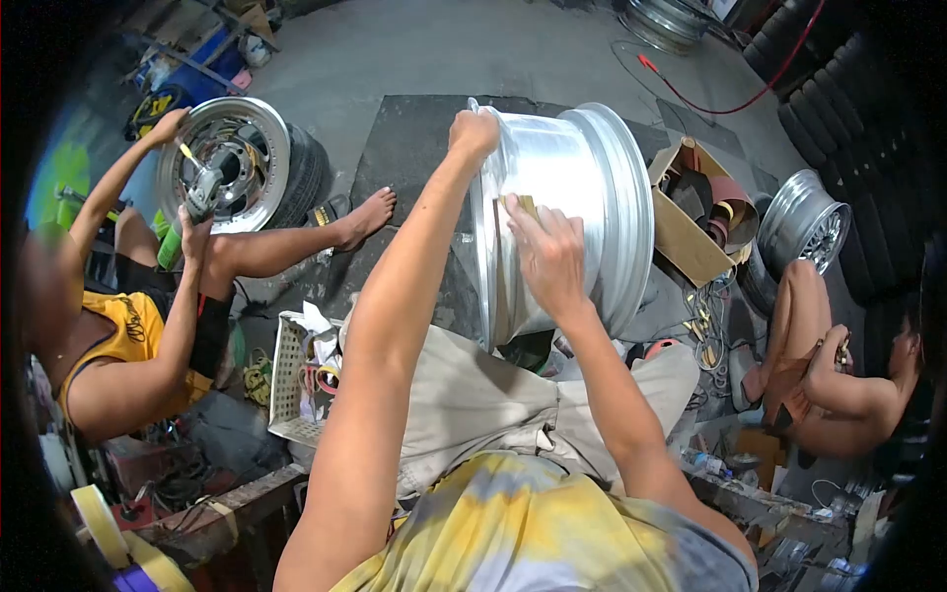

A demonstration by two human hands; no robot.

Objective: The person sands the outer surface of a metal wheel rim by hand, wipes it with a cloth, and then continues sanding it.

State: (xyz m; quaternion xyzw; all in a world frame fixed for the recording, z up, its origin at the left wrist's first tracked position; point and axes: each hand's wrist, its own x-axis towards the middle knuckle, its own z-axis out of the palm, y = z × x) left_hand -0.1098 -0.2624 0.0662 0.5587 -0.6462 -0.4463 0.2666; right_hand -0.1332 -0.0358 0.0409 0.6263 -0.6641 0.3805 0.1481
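Observation:
A bare silver wheel rim [552,163] stands on its edge in front of me, its barrel facing me. My left hand [474,133] is closed around the top of the rim's left lip. Under the fingers of my right hand [549,252], a small yellowish-brown piece of sandpaper [520,205] is pressed against the barrel near that lip. The fingers partly cover the piece. Grey trousers [473,390] on my legs show below the rim.
A co-worker [128,326] at left holds a power tool [202,192] at a wheel with a tyre [237,163]. Another person [838,385] sits at right near a rim [804,222]. A cardboard box [691,237] of abrasive rolls and a white basket [296,375] flank me.

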